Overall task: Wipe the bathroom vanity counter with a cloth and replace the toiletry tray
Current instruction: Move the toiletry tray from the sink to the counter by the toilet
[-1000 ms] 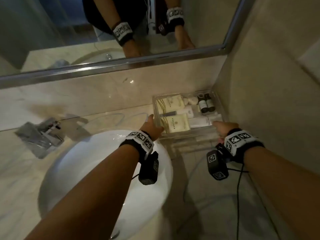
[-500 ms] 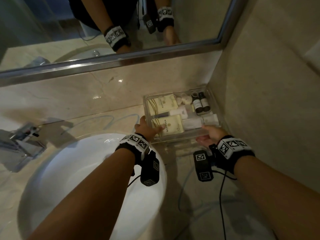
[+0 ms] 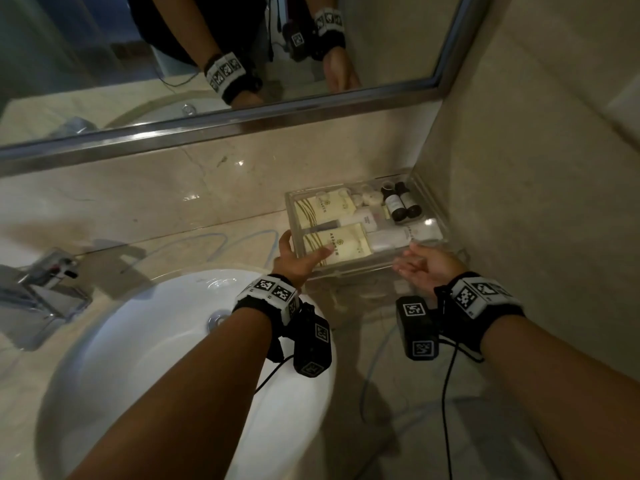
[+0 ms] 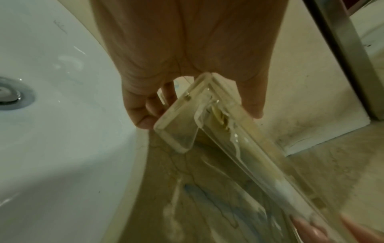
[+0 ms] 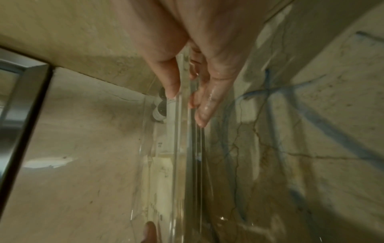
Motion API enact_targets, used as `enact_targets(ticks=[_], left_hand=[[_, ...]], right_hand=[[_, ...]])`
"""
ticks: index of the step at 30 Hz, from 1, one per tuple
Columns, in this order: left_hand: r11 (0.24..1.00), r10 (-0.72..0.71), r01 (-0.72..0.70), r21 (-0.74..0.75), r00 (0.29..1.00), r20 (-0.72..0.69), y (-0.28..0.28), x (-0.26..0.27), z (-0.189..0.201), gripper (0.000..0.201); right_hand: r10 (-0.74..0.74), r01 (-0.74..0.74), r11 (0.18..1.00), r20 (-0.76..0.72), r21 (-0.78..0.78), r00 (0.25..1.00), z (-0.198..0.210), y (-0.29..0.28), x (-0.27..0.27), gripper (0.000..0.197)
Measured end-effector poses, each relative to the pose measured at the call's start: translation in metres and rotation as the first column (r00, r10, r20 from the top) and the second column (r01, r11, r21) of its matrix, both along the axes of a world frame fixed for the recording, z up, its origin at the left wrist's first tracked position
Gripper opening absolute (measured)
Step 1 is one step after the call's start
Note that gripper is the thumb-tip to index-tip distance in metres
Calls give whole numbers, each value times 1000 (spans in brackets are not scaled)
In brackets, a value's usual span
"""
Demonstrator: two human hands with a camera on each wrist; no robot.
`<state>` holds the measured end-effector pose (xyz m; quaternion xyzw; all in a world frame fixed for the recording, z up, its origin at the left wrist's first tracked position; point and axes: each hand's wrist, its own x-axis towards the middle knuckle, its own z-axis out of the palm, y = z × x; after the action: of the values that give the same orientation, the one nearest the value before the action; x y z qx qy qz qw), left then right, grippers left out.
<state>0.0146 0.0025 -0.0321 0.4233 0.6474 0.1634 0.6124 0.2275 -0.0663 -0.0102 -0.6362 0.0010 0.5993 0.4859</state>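
Toiletry tray (image 3: 429, 216) between left hand (image 3: 294, 261) and right hand (image 3: 426, 268), both gripping front corners.

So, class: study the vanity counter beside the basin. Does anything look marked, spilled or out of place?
Yes. Curving blue lines run across the beige marble counter in front of the clear toiletry tray, and more behind the basin. They look like drawn marks or stains not yet wiped off.

Both my arms reaching fwd; left hand (image 3: 297, 258) & right hand (image 3: 425, 265) gripping w/ thumbs up top, fingers curling under.
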Motion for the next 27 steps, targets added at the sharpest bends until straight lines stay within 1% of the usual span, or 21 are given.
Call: enact_targets(ticks=[2, 4, 7, 10, 12, 15, 16, 18, 20, 23, 27], left_hand=[[999, 42, -42, -1, 996, 79, -3, 2, 3, 104], [998, 56, -59, 18, 992, 116, -6, 3, 4, 108], [998, 50, -55, 35, 992, 116, -11, -1, 6, 109], [998, 39, -43, 34, 993, 109, -16, -8, 11, 116], [998, 20, -26, 50, 994, 106, -21, -15, 14, 112], [996, 12, -22, 88, 994, 113, -29, -29, 21, 101], [995, 16, -28, 100, 993, 117, -32, -33, 24, 96], [992, 28, -45, 114, 989, 145, -37, -41, 32, 89], [990, 38, -60, 129, 985, 168, -42, -51, 40, 88], [987, 41, -70, 142, 980, 193, -49, -69, 52, 92], [977, 19, -60, 202, 980, 197, -59, -96, 73, 86]], right_hand=[[-22, 22, 999, 8, 33, 1000, 9, -1, -1, 32], [2, -2, 999, 0, 39, 1000, 14, -2, -1, 26], [12, -12, 1000, -1, 23, 1000, 20, -4, -5, 22], [-28, 28, 999, 22, 36, 999, 22, -10, -11, 16], [-33, 31, 999, 58, 33, 998, 26, -18, -18, 23], [-65, 64, 998, 41, 23, 997, 28, -28, -30, 12], [-90, 90, 996, 29, 18, 996, 30, -30, -33, 11], [-121, 121, 992, 21, 19, 992, 38, -34, -40, 16], [-146, 146, 989, 8, 26, 989, 50, -38, -50, 19], [-179, 179, 982, -8, 61, 984, 69, -44, -68, 21], [-138, 137, 990, 13, 30, 990, 89, -58, -93, 33]])
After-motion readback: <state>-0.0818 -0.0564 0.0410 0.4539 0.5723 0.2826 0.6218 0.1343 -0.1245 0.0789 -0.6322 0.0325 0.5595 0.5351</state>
